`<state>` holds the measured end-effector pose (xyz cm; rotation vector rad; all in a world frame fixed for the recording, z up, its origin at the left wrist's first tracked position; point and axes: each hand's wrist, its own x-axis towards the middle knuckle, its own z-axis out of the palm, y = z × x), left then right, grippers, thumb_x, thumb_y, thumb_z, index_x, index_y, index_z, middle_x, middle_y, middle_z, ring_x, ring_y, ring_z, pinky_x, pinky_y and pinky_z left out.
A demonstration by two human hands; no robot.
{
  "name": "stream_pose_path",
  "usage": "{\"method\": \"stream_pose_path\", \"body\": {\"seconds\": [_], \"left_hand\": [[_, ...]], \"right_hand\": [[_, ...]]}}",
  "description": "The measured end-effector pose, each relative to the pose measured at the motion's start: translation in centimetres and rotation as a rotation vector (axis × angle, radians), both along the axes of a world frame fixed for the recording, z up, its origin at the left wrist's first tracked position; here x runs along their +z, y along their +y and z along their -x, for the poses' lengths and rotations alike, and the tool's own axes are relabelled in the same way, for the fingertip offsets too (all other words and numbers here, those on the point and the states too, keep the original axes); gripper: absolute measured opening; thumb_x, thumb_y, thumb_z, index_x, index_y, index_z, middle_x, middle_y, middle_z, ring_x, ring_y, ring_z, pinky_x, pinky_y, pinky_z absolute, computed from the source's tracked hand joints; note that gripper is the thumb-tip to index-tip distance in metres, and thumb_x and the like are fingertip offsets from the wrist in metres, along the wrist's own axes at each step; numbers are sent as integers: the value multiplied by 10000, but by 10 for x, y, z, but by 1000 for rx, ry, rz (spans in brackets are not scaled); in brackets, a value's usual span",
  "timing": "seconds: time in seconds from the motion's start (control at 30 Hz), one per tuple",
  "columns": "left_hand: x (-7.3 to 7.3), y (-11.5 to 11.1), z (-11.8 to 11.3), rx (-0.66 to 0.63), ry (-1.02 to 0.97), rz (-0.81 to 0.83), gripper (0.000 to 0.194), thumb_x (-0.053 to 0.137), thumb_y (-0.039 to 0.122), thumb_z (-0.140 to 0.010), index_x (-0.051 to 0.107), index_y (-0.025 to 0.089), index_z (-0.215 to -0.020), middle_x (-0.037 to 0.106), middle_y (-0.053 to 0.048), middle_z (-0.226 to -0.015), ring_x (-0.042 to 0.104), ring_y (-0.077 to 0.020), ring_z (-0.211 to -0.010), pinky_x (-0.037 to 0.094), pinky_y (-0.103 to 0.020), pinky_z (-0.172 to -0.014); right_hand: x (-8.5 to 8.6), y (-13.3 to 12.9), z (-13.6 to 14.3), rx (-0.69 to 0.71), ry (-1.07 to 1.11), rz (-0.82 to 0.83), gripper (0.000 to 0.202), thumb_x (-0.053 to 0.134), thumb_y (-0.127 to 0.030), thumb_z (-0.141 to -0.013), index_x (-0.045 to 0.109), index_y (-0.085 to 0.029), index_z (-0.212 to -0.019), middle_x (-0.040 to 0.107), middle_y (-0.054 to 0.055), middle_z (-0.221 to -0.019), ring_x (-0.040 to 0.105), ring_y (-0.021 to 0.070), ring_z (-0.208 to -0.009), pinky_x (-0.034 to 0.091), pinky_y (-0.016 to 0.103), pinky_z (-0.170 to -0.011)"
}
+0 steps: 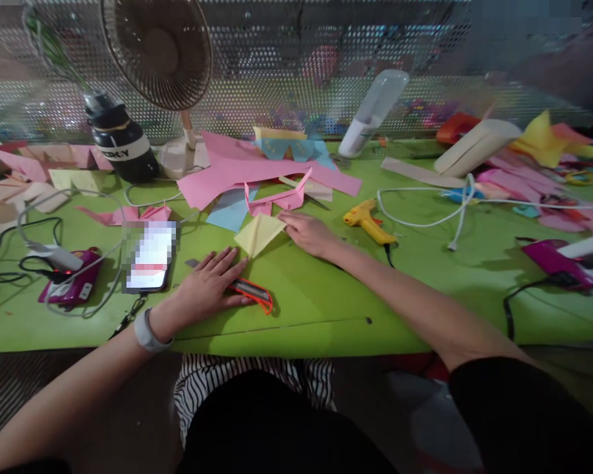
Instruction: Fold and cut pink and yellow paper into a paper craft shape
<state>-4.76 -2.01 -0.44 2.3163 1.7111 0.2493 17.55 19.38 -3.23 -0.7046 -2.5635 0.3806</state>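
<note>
Pinched between the fingers of my right hand (307,233) is the right corner of a creased yellow sheet of paper (259,234), which lies on the green table in front of me. My left hand (210,283) rests palm down with its fingers stretched toward the paper's lower edge. Under that hand lies a utility knife (257,293) with an orange-edged handle; its blade tip pokes out on the left and its middle is covered. Just beyond the yellow sheet stands a folded pink paper piece (278,197).
Left of my hand lies a phone (151,258), beside a purple power strip (74,280). A yellow glue gun (370,222) sits right of my right hand. Pink paper sheets (227,164), a fan (161,52), a dark bottle (121,141) and a clear bottle (375,112) stand behind.
</note>
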Motion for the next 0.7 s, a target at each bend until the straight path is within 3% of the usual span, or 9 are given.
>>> {"method": "stream_pose_path", "body": {"seconds": [0.2,0.33,0.4,0.47,0.57,0.7], "left_hand": [[9,0,-6,-118,-72,-106,350,476,394,-1001,639,186,-1230,660,-129,-1276,565,-270,-1258,250,-524,-1190],[30,-10,0,-68,-79,-128,373,464,424,-1001,640,181,-1221,701,-134,-1119,666,-246,-1003,503,-408,-951],[43,-8,5,23,-25,-196,402,448,450,-1003,608,209,-1282,696,-122,-1124,666,-233,-968,520,-348,-852],[57,2,9,130,90,-244,413,427,449,-1011,584,210,-1309,687,-119,-1146,661,-228,-964,506,-314,-788],[69,31,9,196,271,-187,409,420,455,-1010,636,170,-1206,704,-116,-951,658,-227,-804,467,-308,-667],[66,74,8,264,407,-94,348,445,388,-1002,660,151,-1138,707,-133,-959,659,-247,-798,448,-329,-647]], "right_hand": [[14,-23,-13,28,66,-63,420,462,-138,-901,676,-191,-1258,681,81,-1270,645,261,-1183,509,519,-1043],[15,-35,-24,36,7,-131,406,460,-123,-902,687,-194,-1231,701,85,-1234,676,252,-1121,542,494,-995],[14,-40,-28,49,-31,-180,375,469,-127,-909,700,-202,-1194,720,83,-1197,689,247,-1080,561,473,-954],[13,-47,-31,93,-81,-243,319,502,-129,-904,721,-184,-1131,733,103,-1153,696,255,-1027,562,467,-924],[13,-60,-31,164,-116,-314,247,545,-129,-898,736,-141,-1054,727,148,-1131,677,261,-1007,542,448,-907],[18,-75,-31,174,-120,-396,225,525,-186,-954,743,-139,-924,739,128,-962,649,218,-884,513,377,-783]]}}
